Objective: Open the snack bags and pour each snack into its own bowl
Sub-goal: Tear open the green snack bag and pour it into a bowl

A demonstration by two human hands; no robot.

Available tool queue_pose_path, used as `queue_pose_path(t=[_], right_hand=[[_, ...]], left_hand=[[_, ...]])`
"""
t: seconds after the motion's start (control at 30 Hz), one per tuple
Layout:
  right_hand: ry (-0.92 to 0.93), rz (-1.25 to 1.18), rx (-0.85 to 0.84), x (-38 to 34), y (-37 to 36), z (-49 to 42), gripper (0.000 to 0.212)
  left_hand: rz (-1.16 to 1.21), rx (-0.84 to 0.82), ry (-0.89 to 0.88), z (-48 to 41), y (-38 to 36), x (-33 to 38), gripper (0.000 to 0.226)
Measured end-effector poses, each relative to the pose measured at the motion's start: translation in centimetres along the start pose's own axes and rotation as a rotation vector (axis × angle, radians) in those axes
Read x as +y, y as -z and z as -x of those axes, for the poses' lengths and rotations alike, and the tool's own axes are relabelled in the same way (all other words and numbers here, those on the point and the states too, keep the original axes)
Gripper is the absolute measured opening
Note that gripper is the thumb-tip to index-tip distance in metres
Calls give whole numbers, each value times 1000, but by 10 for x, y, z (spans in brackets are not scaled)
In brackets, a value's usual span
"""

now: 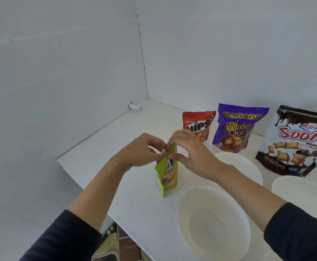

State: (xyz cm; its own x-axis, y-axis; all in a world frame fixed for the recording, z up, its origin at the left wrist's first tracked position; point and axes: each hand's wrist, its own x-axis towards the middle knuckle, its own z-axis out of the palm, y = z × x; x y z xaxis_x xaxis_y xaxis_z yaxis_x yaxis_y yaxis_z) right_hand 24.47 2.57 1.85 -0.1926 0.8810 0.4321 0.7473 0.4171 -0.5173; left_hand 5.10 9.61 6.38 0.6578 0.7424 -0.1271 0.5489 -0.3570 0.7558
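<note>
A small green and yellow snack bag (pixel 167 174) stands upright on the white table (pixel 101 147). My left hand (pixel 142 149) pinches its top edge from the left. My right hand (pixel 189 147) pinches the same top edge from the right. A red Nips bag (pixel 201 123), a purple wafer bag (pixel 236 129) and a brown and white SooMi bag (pixel 300 140) stand behind, all shut. An empty white bowl (pixel 214 219) sits near the front. A second bowl (pixel 248 162) lies partly under my right forearm. A third bowl (pixel 304 191) is at the right edge.
White walls meet in a corner behind the table. The table's left edge runs diagonally, with a tiled floor and a patterned mat (pixel 120 245) below it. Small dark crumbs speckle the surface near the front bowl.
</note>
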Motion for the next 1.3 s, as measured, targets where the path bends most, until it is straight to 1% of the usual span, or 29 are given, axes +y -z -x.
queue_pose_path(t=[0.13, 0.2, 0.27, 0.33, 0.4, 0.5, 0.57, 0.67, 0.77, 0.87, 0.97, 1.03, 1.17, 1.3], right_hand=[[-36, 85, -49, 1, 6, 1, 13], [-39, 135, -92, 0, 11, 2, 12], [-28, 135, -121, 0, 17, 5, 7], [-35, 89, -111, 0, 22, 11, 4], [-55, 51, -86, -1, 26, 16, 5], [-49, 92, -86, -4, 25, 17, 6], [-45, 125, -87, -4, 22, 16, 7], [-54, 80, -88, -4, 20, 17, 10], [-58, 65, -139, -8, 15, 16, 14], [-55, 49, -157, -9, 16, 16, 7], [-51, 45, -147, -10, 19, 17, 5], [-53, 49, -140, -13, 18, 17, 5], [-61, 65, -109, -15, 14, 18, 11], [-27, 86, -57, -19, 4, 18, 20]], left_hand=[[-41, -75, -23, -3, 0, 2, 14], [-83, -78, -44, -4, -1, 4, 16], [-175, -10, -45, -5, 0, 5, 19], [-258, 107, -25, -2, 6, 6, 24], [-244, 179, -5, 0, 13, 6, 27], [-255, 253, 11, 0, 13, 6, 30], [-279, 240, 17, -1, 6, 8, 32], [-245, 158, -2, -1, -2, 10, 34], [-266, 133, -13, -3, -4, 11, 36], [-271, 205, 18, -3, 4, 4, 36], [-271, 313, 69, -3, 15, -4, 34], [-247, 346, 59, -3, 14, -5, 33], [-73, 299, 2, -2, 6, -8, 33], [3, 292, -27, 0, -1, -13, 27]])
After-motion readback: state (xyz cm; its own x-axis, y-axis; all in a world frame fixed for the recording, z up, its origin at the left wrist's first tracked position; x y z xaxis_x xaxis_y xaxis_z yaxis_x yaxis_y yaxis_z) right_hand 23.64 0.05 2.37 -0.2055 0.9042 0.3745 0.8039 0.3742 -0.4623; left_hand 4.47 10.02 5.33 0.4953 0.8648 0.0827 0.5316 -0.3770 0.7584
